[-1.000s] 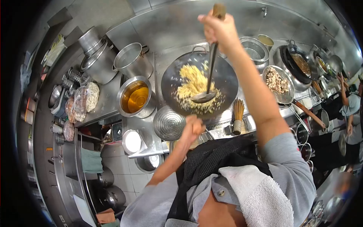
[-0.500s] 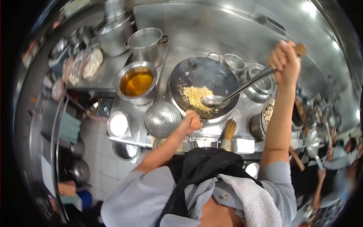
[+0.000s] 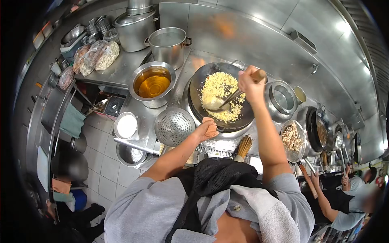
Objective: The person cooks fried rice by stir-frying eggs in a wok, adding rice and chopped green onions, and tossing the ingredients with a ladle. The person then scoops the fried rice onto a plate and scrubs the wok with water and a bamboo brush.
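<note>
A dark wok (image 3: 248,117) sits on the burner, tilted slightly, with crumbly yellow food like scrambled egg (image 3: 221,85) spread across it. My right hand (image 3: 252,87) grips a long ladle (image 3: 231,98) by its wooden-ended handle, above the wok's right side. The ladle's bowl lies in the yellow food, its edges blurred. At the wok's near edge, my left hand (image 3: 204,131) is closed on the rim, with what looks like a folded orange-brown cloth (image 3: 210,127) in it. Close to its left is a round perforated strainer (image 3: 174,126).
A pot of amber oil (image 3: 172,87) stands left of the wok, a tall pot (image 3: 168,48) behind it. A white-filled bowl (image 3: 126,125) is at the left edge. A bamboo brush (image 3: 244,146) lies in front; a pan of pale pieces (image 3: 292,139) is at right, near a co-worker's arm (image 3: 326,202).
My right hand has come down and left from its raised position, bringing the ladle deeper into the wok. The yellow food has spread wider. My left hand stays at the rim.
</note>
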{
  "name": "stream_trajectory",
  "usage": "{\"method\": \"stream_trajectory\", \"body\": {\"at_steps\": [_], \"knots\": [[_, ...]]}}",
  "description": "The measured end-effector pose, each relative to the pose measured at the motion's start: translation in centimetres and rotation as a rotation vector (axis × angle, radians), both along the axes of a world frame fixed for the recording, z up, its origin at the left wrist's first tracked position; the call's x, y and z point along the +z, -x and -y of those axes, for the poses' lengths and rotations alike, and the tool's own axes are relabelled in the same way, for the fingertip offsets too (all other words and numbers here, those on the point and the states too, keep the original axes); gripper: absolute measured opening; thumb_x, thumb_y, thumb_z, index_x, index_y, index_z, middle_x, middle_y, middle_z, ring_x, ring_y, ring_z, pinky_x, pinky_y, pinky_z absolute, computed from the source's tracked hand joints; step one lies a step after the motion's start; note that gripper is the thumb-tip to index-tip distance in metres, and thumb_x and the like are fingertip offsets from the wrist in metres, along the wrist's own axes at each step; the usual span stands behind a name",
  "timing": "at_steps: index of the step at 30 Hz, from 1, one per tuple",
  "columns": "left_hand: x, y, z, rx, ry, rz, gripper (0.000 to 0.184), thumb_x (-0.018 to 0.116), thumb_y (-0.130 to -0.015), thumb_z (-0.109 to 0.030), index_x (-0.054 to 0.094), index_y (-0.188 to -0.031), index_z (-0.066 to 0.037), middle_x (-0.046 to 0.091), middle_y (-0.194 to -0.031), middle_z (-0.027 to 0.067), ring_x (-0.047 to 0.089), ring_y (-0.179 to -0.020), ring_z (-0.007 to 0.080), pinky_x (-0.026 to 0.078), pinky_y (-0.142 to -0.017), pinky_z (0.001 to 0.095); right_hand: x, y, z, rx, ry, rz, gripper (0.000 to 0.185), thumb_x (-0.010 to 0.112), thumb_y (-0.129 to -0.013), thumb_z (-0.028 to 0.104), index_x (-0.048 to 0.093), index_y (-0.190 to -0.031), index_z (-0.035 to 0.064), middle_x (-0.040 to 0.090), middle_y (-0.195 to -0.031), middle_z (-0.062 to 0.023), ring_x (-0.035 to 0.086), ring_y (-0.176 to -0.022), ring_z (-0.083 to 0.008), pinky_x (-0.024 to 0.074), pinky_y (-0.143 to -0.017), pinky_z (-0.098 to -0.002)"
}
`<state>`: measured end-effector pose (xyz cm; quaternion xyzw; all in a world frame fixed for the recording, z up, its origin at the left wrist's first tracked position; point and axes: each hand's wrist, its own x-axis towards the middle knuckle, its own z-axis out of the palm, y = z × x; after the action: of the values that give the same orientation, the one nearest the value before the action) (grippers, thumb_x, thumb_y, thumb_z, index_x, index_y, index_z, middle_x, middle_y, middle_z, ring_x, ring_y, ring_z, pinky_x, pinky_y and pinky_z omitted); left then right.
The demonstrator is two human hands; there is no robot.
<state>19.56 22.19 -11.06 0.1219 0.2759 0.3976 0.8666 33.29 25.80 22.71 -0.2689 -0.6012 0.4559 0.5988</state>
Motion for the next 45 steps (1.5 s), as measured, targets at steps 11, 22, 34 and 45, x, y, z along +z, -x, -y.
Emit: {"method": "stream_trajectory", "body": {"at_steps": [11, 22, 34, 45], "knots": [[1.6, -0.1, 0.3, 0.014, 0.047, -0.043, 0.01, 0.058, -0.097, -0.022, 0.053, -0.105, -0.019, 0.064, -0.087, 0.0057, 0.066, -0.078, 0.0223, 0.061, -0.071, 0.0503, -1.6, -1.7, -6.9, -0.13, -0.06, -0.057, 0.027, 0.064, -0.091, 0.002, 0.047, -0.071, 0.0081, 0.046, -0.054, 0.0031, 0.043, -0.044, -0.0071, 0.0334, -0.041, -0.0246], [9.0, 2.0, 10.0, 0.001, 0.089, 0.139, 0.005, 0.054, -0.097, -0.014, 0.053, -0.093, -0.014, 0.057, -0.077, 0.006, 0.054, -0.06, 0.0212, 0.048, -0.053, 0.0376, 10.9, -2.4, 1.8, -0.24, 0.042, -0.031, 0.03, 0.071, -0.088, 0.01, 0.045, -0.074, 0.0115, 0.041, -0.052, 0.0034, 0.039, -0.039, -0.0088, 0.0305, -0.038, -0.027], [4.3, 3.7, 10.9, -0.111, -0.174, 0.292, 0.009, 0.062, -0.09, -0.016, 0.055, -0.095, -0.019, 0.061, -0.086, 0.0053, 0.06, -0.066, 0.0187, 0.053, -0.056, 0.0364, 11.0, -5.0, 2.8, -0.28, -0.008, -0.044, 0.028, 0.07, -0.087, 0.013, 0.047, -0.071, 0.0098, 0.046, -0.053, 0.0017, 0.042, -0.041, -0.0091, 0.0343, -0.04, -0.027], [6.4, 4.9, 12.1, -0.051, -0.009, -0.138, 0.007, 0.058, -0.088, -0.01, 0.054, -0.092, -0.014, 0.06, -0.084, 0.006, 0.055, -0.061, 0.0188, 0.043, -0.042, 0.0294, 9.5, -5.7, 2.3, -0.239, -0.076, -0.165, 0.024, 0.067, -0.088, 0.006, 0.05, -0.071, 0.0094, 0.045, -0.054, 0.0031, 0.041, -0.041, -0.0074, 0.0329, -0.039, -0.0256]]}}
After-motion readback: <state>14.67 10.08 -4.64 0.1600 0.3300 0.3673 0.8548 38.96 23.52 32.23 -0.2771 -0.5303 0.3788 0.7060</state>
